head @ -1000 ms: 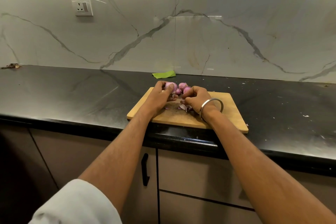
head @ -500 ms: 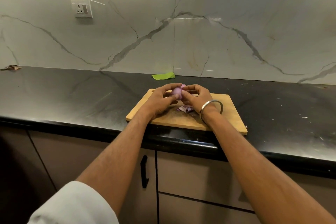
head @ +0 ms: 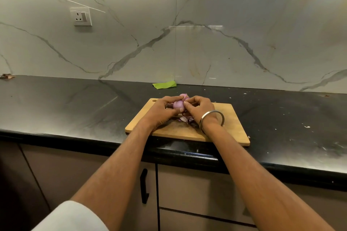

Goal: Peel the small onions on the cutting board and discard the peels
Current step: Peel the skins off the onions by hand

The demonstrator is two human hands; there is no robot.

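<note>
Both hands over the wooden cutting board (head: 221, 127) on the black worktop (head: 65, 107). Left hand (head: 161, 110) has fingers curled round a small purple onion (head: 178, 104), held just above the board. Right hand (head: 199, 108) pinches at the onion's right side, fingers bent. More onions (head: 184, 96) behind the hands. Loose peels (head: 185, 119) lie on the board under the right hand. Green scrap (head: 164, 84) by the wall.
</note>
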